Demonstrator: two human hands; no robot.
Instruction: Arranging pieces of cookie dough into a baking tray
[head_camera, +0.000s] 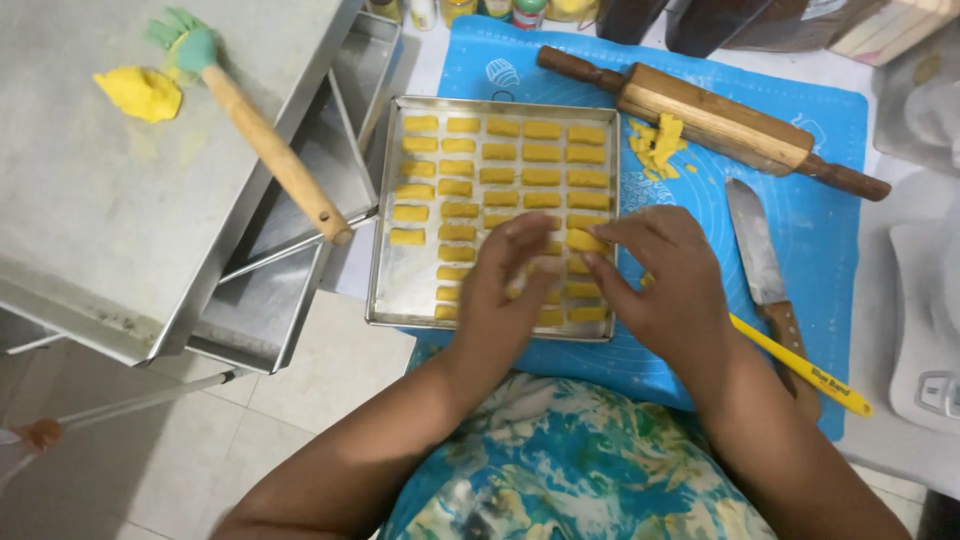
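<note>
A metal baking tray (385, 290) lies on a blue mat (820, 250) and holds several rows of small yellow dough bars (500, 152). Both my hands are over the tray's near right part. My left hand (505, 290) lies across the bars with its fingers spread and touches them. My right hand (655, 275) pinches one yellow dough bar (583, 241) between thumb and fingers, just above the tray's right column. Several bars under my hands are hidden.
A wooden rolling pin (715, 117) and yellow dough scraps (657, 143) lie at the mat's far side. A knife (760, 260) and a yellow ruler (800, 368) lie to the right. On the left, stacked metal trays (290, 210) carry a green brush (255, 125) and a dough lump (140, 92).
</note>
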